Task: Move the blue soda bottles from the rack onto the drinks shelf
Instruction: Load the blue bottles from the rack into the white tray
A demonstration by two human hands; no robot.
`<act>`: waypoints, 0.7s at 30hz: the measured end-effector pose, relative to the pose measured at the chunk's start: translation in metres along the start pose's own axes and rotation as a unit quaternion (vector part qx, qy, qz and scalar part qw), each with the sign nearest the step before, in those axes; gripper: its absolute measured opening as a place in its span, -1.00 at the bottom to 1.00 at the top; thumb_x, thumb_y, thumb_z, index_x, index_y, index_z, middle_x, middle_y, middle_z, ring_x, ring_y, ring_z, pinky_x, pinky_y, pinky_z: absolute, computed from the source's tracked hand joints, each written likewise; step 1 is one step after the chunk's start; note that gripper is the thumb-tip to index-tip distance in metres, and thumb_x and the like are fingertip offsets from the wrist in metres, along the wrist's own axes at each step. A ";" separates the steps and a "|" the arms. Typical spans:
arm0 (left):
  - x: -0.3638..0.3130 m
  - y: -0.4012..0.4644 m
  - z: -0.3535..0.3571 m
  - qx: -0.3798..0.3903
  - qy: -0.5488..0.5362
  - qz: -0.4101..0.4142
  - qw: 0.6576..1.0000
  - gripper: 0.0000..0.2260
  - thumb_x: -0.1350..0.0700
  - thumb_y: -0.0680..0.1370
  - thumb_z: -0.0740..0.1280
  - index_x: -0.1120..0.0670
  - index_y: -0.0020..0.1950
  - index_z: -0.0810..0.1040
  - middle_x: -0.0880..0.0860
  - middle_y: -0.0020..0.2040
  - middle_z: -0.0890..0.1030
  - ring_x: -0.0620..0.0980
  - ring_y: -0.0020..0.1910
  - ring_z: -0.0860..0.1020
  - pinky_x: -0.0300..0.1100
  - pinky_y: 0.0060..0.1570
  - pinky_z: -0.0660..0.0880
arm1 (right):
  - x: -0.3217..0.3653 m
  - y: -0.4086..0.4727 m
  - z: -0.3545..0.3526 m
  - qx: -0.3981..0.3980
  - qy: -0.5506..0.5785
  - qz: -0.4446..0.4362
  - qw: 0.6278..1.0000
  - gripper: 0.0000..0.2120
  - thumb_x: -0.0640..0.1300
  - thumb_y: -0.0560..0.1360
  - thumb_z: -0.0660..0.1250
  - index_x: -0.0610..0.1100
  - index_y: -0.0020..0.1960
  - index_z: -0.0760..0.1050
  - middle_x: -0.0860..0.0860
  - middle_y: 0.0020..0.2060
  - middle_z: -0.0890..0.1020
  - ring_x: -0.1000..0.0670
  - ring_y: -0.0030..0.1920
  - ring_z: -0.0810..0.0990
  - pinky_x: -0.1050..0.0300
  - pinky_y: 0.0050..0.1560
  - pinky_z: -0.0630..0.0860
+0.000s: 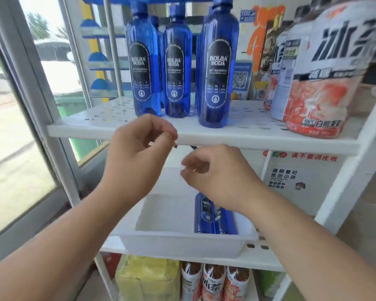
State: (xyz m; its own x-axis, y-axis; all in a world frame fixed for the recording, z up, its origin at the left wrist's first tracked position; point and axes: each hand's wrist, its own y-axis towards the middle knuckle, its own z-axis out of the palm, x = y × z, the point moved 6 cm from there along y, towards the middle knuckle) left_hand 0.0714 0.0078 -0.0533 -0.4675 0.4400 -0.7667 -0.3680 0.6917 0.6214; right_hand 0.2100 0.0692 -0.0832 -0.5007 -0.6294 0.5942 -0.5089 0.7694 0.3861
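Observation:
Several blue soda bottles stand upright on the white perforated upper shelf: one at the left, one in the middle and one nearer the front, with more behind them. Below, a white bin on the middle shelf holds blue soda bottles at its right side. My left hand hovers before the upper shelf's front edge, fingers loosely curled and holding nothing. Slightly lower and to the right, my right hand hangs over the bin, also loosely curled and empty.
Large white-and-orange drink bottles crowd the right of the upper shelf. The bottom shelf holds a yellow pack and small bottles. A glass window runs along the left. White rack posts frame the right side.

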 end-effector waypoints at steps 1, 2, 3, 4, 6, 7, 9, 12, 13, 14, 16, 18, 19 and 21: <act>-0.015 0.010 -0.009 -0.029 -0.013 0.025 0.999 -0.84 0.23 0.41 0.30 -0.02 -0.24 0.59 -0.10 -0.29 0.63 -0.16 -0.28 0.56 -0.21 -0.15 0.51 | 0.017 0.000 -0.017 -0.065 0.013 -0.036 0.997 -0.91 -0.05 0.44 0.44 0.01 -0.07 0.68 0.13 -0.24 0.71 0.18 -0.21 0.64 0.31 -0.12 0.54; -0.026 0.020 -0.013 -0.046 -0.021 0.040 0.998 -0.85 0.21 0.41 0.31 -0.04 -0.19 0.59 -0.13 -0.26 0.64 -0.18 -0.25 0.58 -0.22 -0.12 0.51 | 0.033 -0.001 -0.036 -0.139 0.026 -0.070 0.987 -0.95 -0.09 0.43 0.43 -0.01 -0.14 0.67 0.12 -0.32 0.69 0.15 -0.26 0.63 0.33 -0.18 0.53; -0.036 0.030 -0.011 -0.042 -0.024 0.046 0.998 -0.85 0.18 0.42 0.32 -0.04 -0.10 0.60 -0.14 -0.19 0.65 -0.19 -0.19 0.60 -0.22 -0.08 0.52 | 0.045 -0.002 -0.054 -0.215 0.035 -0.099 0.971 -0.96 -0.13 0.42 0.43 -0.02 -0.18 0.66 0.11 -0.36 0.67 0.13 -0.29 0.62 0.36 -0.22 0.50; -0.043 0.040 -0.004 -0.025 -0.020 0.045 0.998 -0.82 0.15 0.43 0.35 -0.02 0.00 0.60 -0.13 -0.10 0.66 -0.20 -0.11 0.62 -0.22 -0.03 0.54 | 0.053 -0.002 -0.072 -0.281 0.039 -0.117 0.952 -0.95 -0.16 0.40 0.42 -0.04 -0.17 0.64 0.10 -0.37 0.65 0.12 -0.29 0.60 0.40 -0.24 0.47; -0.048 0.058 0.017 0.012 0.004 0.027 1.000 -0.70 0.12 0.47 0.41 0.03 0.21 0.56 -0.08 0.08 0.63 -0.18 0.06 0.61 -0.26 0.10 0.52 | 0.056 0.009 -0.096 -0.355 0.044 -0.109 0.928 -0.86 -0.17 0.40 0.43 -0.08 -0.04 0.63 0.05 -0.24 0.65 0.16 -0.28 0.56 0.49 -0.20 0.42; -0.049 0.066 0.027 0.025 0.018 0.019 0.999 -0.67 0.10 0.48 0.42 0.04 0.24 0.55 -0.08 0.11 0.61 -0.16 0.10 0.59 -0.27 0.13 0.49 | 0.052 0.020 -0.103 -0.365 0.044 -0.083 0.926 -0.78 -0.15 0.41 0.44 -0.09 0.06 0.61 0.02 -0.13 0.65 0.19 -0.23 0.56 0.51 -0.15 0.41; -0.052 0.078 0.043 0.039 0.015 -0.004 0.999 -0.80 0.04 0.46 0.42 -0.04 0.07 0.58 -0.08 0.01 0.59 -0.14 0.01 0.56 -0.20 0.11 0.47 | 0.037 0.044 -0.106 -0.337 0.049 -0.010 0.940 -0.63 -0.08 0.41 0.46 -0.09 0.20 0.56 -0.01 0.04 0.65 0.07 -0.06 0.62 0.32 0.01 0.51; -0.047 0.091 0.053 0.028 -0.001 -0.048 0.998 -0.92 0.02 0.42 0.37 -0.06 -0.12 0.51 -0.08 -0.14 0.53 -0.10 -0.13 0.49 -0.11 0.06 0.46 | 0.020 0.066 -0.095 -0.255 0.052 0.052 0.964 -0.65 0.02 0.38 0.43 0.01 0.15 0.52 0.00 0.04 0.66 -0.09 0.08 0.62 -0.04 0.09 0.56; -0.043 0.093 0.055 0.026 -0.008 -0.065 0.998 -0.88 0.01 0.41 0.37 -0.06 -0.07 0.54 -0.09 -0.10 0.55 -0.10 -0.08 0.52 -0.08 0.13 0.48 | 0.016 0.070 -0.091 -0.233 0.049 0.068 0.969 -0.64 0.03 0.38 0.43 0.02 0.15 0.50 0.00 0.04 0.65 -0.10 0.10 0.61 -0.04 0.09 0.56; -0.040 0.094 0.057 0.026 -0.008 -0.079 0.997 -0.80 -0.04 0.38 0.37 -0.06 -0.02 0.56 -0.10 -0.04 0.59 -0.10 -0.03 0.55 -0.05 0.20 0.50 | 0.012 0.072 -0.088 -0.218 0.048 0.084 0.971 -0.62 0.05 0.38 0.43 0.01 0.15 0.49 -0.02 0.05 0.64 -0.10 0.11 0.60 -0.03 0.08 0.55; -0.035 0.094 0.063 0.045 -0.006 -0.090 0.995 -0.64 -0.09 0.34 0.38 -0.03 0.10 0.62 -0.11 0.02 0.66 -0.11 0.02 0.62 -0.03 0.19 0.54 | 0.007 0.071 -0.085 -0.201 0.056 0.104 0.972 -0.63 0.06 0.39 0.43 -0.02 0.14 0.49 -0.01 0.01 0.65 -0.11 0.06 0.61 0.04 -0.01 0.52; -0.036 0.090 0.068 0.052 -0.011 -0.078 0.996 -0.66 -0.05 0.35 0.40 -0.03 0.11 0.64 -0.10 -0.04 0.70 -0.12 -0.04 0.66 -0.02 0.10 0.59 | 0.008 0.070 -0.085 -0.205 0.052 0.098 0.972 -0.72 0.03 0.42 0.40 -0.04 0.09 0.50 0.01 -0.08 0.65 -0.13 0.00 0.62 0.05 -0.09 0.51; -0.037 0.088 0.068 0.048 -0.011 -0.069 0.996 -0.68 -0.03 0.36 0.39 -0.03 0.09 0.64 -0.09 -0.06 0.71 -0.10 -0.07 0.67 -0.01 0.06 0.60 | 0.009 0.068 -0.086 -0.212 0.044 0.091 0.972 -0.75 0.02 0.43 0.37 -0.04 0.06 0.51 0.00 -0.10 0.65 -0.15 -0.03 0.62 0.01 -0.08 0.55; -0.043 0.080 0.067 0.039 -0.012 -0.045 0.998 -0.73 -0.01 0.37 0.38 -0.02 0.04 0.66 -0.06 -0.11 0.72 -0.05 -0.10 0.68 0.04 0.00 0.61 | 0.012 0.060 -0.086 -0.229 0.037 0.071 0.970 -0.79 0.02 0.44 0.33 -0.03 0.03 0.51 -0.02 -0.13 0.67 -0.16 -0.08 0.63 -0.07 -0.06 0.60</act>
State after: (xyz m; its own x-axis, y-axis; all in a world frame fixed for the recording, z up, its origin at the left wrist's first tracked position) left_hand 0.1155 0.0824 0.0186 -0.4155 0.3875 -0.8229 -0.3426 0.7714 0.5363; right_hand 0.2335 0.1170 0.0083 -0.4823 -0.5163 0.7077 -0.0649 0.8267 0.5589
